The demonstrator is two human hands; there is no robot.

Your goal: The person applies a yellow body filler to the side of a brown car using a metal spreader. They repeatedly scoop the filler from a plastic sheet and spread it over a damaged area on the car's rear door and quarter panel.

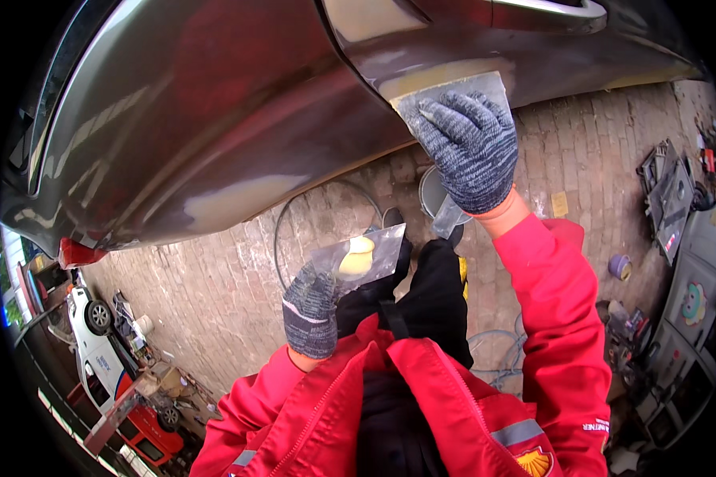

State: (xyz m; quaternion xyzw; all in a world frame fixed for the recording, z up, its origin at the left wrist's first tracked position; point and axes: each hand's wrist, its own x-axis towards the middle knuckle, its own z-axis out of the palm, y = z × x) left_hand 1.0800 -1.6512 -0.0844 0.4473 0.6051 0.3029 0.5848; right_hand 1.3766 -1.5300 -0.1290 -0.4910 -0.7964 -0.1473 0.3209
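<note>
My right hand (465, 147), in a grey knit glove, grips a flat pale spreader (485, 87) held against a yellowish filler patch (422, 77) on the dark car body panel (175, 111). My left hand (310, 310), also gloved, is closed on the lower-left end of a flat silvery plate (378, 254) carrying a dollop of yellow paste (356, 254). A light, dull patch (239, 191) lies lower on the panel, left of the spreader.
A grey bucket (431, 191) and looped hose (282, 211) are on the brick floor (207, 302) by my feet. A white car (87, 326) and red vehicle (147, 433) stand at left; metal parts (656, 191), a purple tub (619, 266) and a grey vehicle (684, 302) at right.
</note>
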